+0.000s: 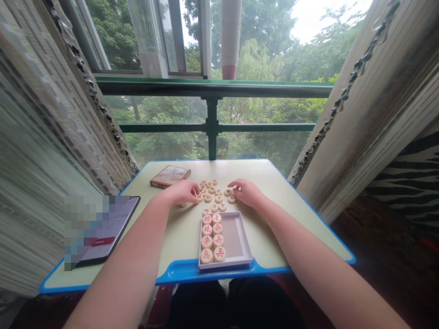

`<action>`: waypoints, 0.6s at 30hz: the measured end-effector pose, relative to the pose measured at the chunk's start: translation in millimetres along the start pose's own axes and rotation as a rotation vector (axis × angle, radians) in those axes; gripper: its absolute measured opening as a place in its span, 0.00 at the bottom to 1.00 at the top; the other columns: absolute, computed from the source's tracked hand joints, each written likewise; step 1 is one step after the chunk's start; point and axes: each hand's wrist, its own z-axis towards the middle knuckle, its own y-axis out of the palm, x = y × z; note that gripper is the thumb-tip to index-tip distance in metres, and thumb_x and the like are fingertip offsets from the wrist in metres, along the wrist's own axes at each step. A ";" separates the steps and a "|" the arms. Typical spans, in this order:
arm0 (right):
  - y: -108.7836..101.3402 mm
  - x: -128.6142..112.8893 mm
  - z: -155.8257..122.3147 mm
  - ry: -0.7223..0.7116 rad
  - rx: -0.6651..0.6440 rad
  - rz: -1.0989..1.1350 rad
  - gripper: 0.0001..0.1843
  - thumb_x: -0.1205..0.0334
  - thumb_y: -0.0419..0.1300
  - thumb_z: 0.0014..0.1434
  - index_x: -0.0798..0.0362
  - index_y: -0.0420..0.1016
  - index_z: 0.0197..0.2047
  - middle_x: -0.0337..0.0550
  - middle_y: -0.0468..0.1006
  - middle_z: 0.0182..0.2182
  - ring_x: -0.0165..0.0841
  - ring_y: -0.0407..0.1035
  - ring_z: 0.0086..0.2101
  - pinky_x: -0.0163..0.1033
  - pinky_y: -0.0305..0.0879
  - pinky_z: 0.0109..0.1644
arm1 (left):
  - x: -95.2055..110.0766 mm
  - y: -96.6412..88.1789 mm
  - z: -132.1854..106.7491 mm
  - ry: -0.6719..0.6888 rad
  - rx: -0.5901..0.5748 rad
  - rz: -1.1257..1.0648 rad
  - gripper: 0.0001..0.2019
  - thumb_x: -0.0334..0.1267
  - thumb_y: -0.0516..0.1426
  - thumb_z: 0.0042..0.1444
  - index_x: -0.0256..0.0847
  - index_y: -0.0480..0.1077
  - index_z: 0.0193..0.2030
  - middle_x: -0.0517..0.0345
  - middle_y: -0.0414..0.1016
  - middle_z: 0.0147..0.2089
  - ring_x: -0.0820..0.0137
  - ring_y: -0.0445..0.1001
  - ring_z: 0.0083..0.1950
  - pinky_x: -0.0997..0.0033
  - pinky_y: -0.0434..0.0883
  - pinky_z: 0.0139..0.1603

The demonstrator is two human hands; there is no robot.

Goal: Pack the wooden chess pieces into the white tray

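Loose Chinese chess pieces [211,190], round and pale with dark characters, lie in a cluster on the table. At the cluster's left side is my left hand [181,192], its bent fingers apart and the tips at the edge of a piece [199,198]. My right hand [247,193] is on the other side, fingers parted, with the fingertips by a piece [227,192]. Another piece [232,199] lies just below them. Nearer me, a shallow open box [244,237] holds two columns of red-marked pieces [206,230] along its left side.
A flat box lid [170,176] with printed artwork lies at the back left. A tablet or phone [109,233], partly pixelated, rests at the left edge. The pale table [274,228] has a blue rim. Behind it stand a green railing [212,87] and curtains [339,100].
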 end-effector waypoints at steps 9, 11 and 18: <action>-5.2 -7.9 -3.1 -0.084 -0.129 0.036 0.10 0.64 0.57 0.53 0.54 0.78 0.37 0.45 0.76 0.39 0.31 0.68 0.34 0.36 0.63 0.43 | 2.4 9.0 6.3 0.038 0.026 0.057 0.16 0.49 0.60 0.35 0.40 0.69 0.28 0.59 0.73 0.29 0.69 0.68 0.30 0.74 0.59 0.26; -5.5 -6.9 -2.7 -0.092 -0.127 0.056 0.10 0.67 0.56 0.53 0.54 0.78 0.37 0.45 0.76 0.39 0.31 0.68 0.36 0.36 0.62 0.44 | 5.9 8.8 4.1 0.052 0.052 0.052 0.17 0.49 0.61 0.34 0.40 0.68 0.29 0.59 0.72 0.30 0.70 0.67 0.30 0.74 0.59 0.25; -14.8 -14.2 -7.6 -0.184 -0.146 0.080 0.12 0.62 0.63 0.49 0.51 0.78 0.39 0.45 0.74 0.40 0.34 0.66 0.40 0.40 0.61 0.48 | 15.1 5.6 -5.7 0.184 -0.069 -0.040 0.19 0.53 0.61 0.36 0.40 0.66 0.28 0.63 0.68 0.26 0.73 0.63 0.26 0.74 0.56 0.23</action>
